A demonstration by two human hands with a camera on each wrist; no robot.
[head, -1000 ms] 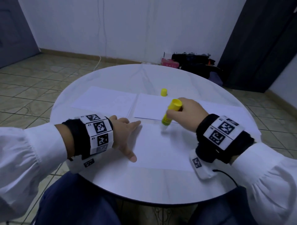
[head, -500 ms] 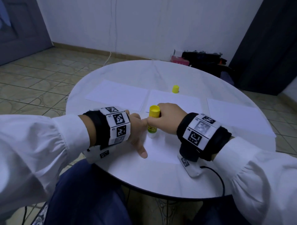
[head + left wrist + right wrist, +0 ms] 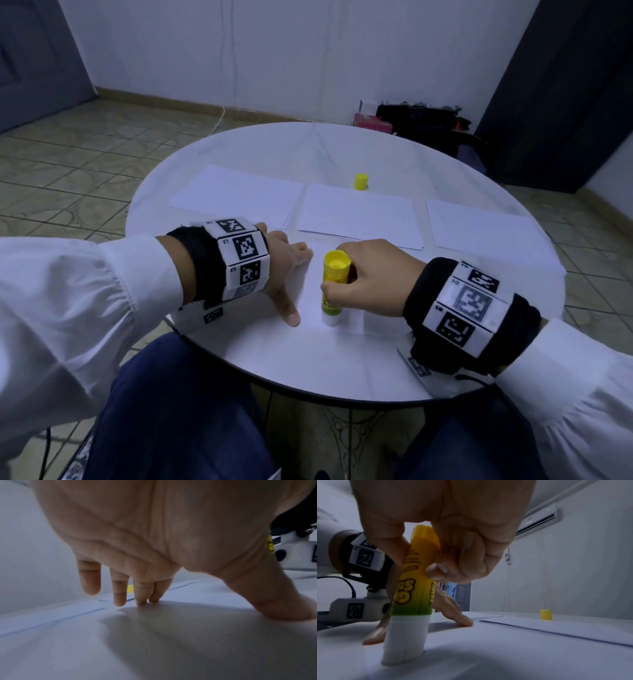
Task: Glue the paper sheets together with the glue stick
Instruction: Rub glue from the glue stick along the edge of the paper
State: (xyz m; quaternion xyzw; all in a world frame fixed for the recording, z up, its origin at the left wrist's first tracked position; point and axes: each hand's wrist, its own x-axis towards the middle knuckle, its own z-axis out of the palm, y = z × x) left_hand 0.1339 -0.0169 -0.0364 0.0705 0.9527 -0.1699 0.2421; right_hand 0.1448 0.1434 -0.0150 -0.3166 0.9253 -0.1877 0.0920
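My right hand (image 3: 356,274) grips a yellow glue stick (image 3: 334,284) upside down, its white glue tip (image 3: 404,639) pressed onto the near paper sheet (image 3: 346,329). The stick (image 3: 418,577) stands almost upright, pinched between thumb and fingers. My left hand (image 3: 287,270) lies flat on the same sheet's left edge, fingers (image 3: 140,595) and thumb (image 3: 281,601) spread and pressing down. Three more white sheets lie in a row further back: left (image 3: 236,195), middle (image 3: 359,214), right (image 3: 479,226). The yellow cap (image 3: 361,181) stands behind the middle sheet.
The round white table (image 3: 308,370) has its front edge close to my knees. Dark bags (image 3: 421,120) and a pink box (image 3: 371,121) sit on the floor behind the table. A dark door (image 3: 565,85) is at the right.
My right hand has drawn the glue stick from the sheet's far edge toward me, close beside the left thumb, and stood it more upright. The left hand stays pressed on the sheet.
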